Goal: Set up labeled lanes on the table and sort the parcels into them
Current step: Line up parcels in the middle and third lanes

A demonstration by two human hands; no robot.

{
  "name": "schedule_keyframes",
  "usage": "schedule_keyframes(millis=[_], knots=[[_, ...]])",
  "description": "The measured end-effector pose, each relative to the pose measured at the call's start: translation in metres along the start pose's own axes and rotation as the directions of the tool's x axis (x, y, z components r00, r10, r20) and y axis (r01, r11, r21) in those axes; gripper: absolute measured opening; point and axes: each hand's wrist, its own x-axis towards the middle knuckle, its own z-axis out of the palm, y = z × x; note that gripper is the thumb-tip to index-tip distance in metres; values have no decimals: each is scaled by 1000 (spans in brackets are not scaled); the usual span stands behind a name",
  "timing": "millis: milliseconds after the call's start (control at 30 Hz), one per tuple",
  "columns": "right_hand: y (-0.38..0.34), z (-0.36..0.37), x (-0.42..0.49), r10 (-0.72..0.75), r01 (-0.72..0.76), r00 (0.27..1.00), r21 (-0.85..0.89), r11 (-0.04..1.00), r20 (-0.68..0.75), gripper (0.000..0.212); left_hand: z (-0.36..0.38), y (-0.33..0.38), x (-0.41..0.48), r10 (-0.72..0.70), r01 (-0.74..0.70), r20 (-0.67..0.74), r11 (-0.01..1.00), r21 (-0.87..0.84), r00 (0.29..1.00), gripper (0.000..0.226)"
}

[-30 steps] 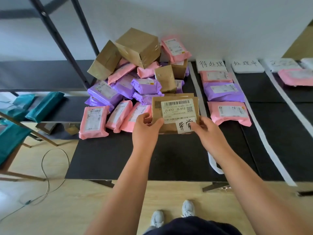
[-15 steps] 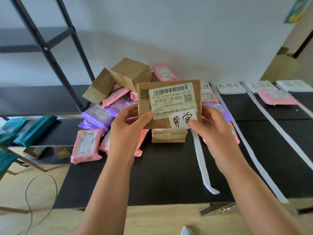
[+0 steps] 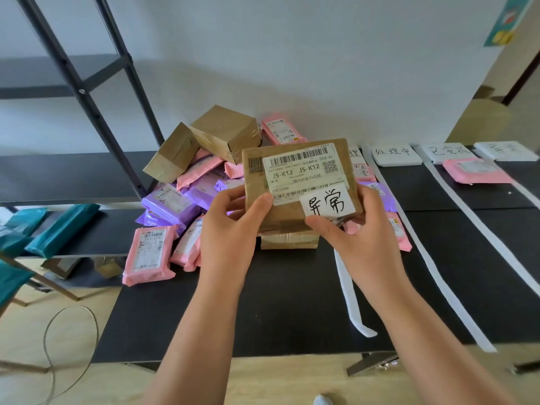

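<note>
Holding a flat brown box [image 3: 298,182] clear above the black table [image 3: 263,311], both hands grip it near its lower edge. The left hand [image 3: 230,226] has its thumb on the front face and its fingers curled behind. The right hand [image 3: 359,235] pinches the lower right corner, thumb just below a handwritten sticker [image 3: 327,203] that overlaps the printed shipping label [image 3: 304,171].

A second brown box [image 3: 287,240] lies on the table directly beneath. To the left sits an unsorted pile [image 3: 204,176] of brown boxes and pink and purple mailers.

White tape strips [image 3: 347,293] divide the lanes.
- First lane: a purple mailer [image 3: 380,194] and a pink mailer [image 3: 399,232], both partly hidden.
- Lane under the third card [image 3: 448,152]: one pink parcel [image 3: 474,171].
</note>
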Motion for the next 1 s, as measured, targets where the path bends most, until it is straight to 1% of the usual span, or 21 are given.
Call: schedule_keyframes(millis=[67,167,267,367,433,533,667,733,767,867,933,1000], knots=[[1,-4,1,-57,53,997,-85,995,-47,79,2,-1,-2,-17,17,8,1000,6,1000,20],[2,-8,1,-95,84,994,-158,984,-62,83,5,-2,-5,-33,33,5,999,-7,999,19],[4,-11,0,-129,114,990,-212,970,-58,74,6,-1,-4,-34,34,1,999,-7,999,21],[6,-14,-2,-122,109,991,-195,975,-52,59,6,3,-3,-6,6,4,1000,4,1000,24],[6,-14,-2,-112,101,992,-171,980,-57,55,6,6,-2,18,-18,16,1000,0,1000,23],[5,-13,-2,-131,119,989,-160,980,-66,54,4,8,-2,46,-46,34,999,-5,998,25],[5,-14,3,-149,146,989,-158,977,-7,59,-1,6,0,59,-57,26,997,-56,998,28],[4,-16,4,-138,141,990,-112,984,37,58,-3,4,0,66,-64,33,996,-64,997,30],[4,-18,4,-127,131,990,-62,989,64,56,-3,3,0,67,-65,36,995,-71,997,30],[2,-23,3,-75,55,987,144,988,139,42,-5,1,0,77,-74,47,995,-69,996,34],[2,-24,2,-57,27,989,210,977,139,41,-6,0,0,87,-84,52,995,-53,995,36],[0,-23,1,-50,19,991,241,970,121,41,-7,0,1,98,-96,49,994,-41,994,36]])
